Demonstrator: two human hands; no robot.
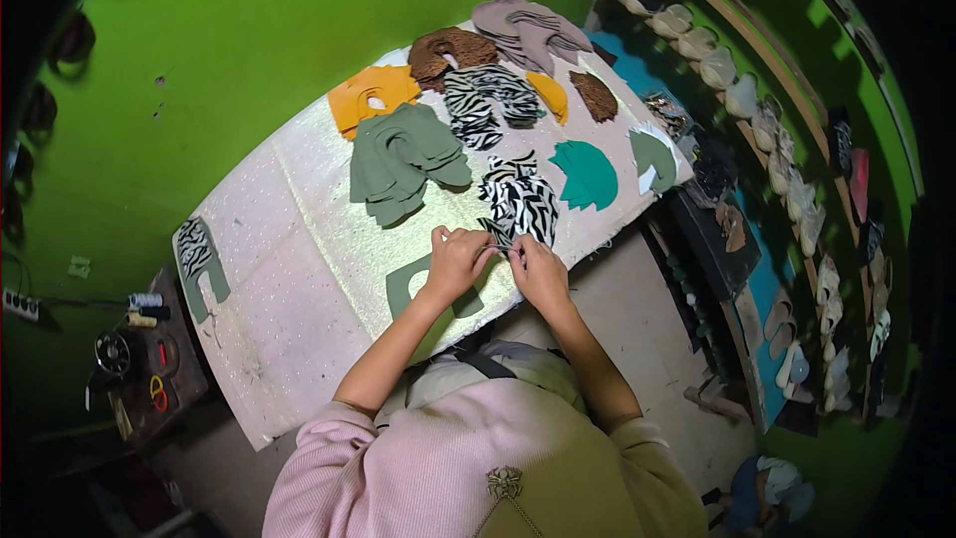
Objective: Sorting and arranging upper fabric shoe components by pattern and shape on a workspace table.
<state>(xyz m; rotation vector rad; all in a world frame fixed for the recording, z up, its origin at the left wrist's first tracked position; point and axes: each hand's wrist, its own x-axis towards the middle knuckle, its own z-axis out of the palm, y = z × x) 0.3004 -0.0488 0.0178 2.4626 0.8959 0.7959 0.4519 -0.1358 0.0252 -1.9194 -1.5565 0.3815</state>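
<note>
My left hand (pixel 460 261) and my right hand (pixel 541 273) are close together near the table's front edge, fingers pinched. Between them is a small zebra-print fabric piece (pixel 497 232), its far edge showing and the rest covered by my fingers. Just beyond lies a loose pile of zebra-print pieces (pixel 522 195). Partly under my left wrist, a grey-green U-shaped piece (pixel 400 286) lies flat. Farther off sits a fanned stack of grey-green U-shaped pieces (pixel 403 159).
Orange (pixel 349 100), brown (pixel 426 55), mauve (pixel 523 28) and teal pieces (pixel 588 176) lie across the glittery table (pixel 289 199). At left stands a sewing machine (pixel 113 353) with thread spools and orange-handled scissors (pixel 158 394). Shoe racks (pixel 797 70) line the right wall; a person (pixel 762 493) is at lower right.
</note>
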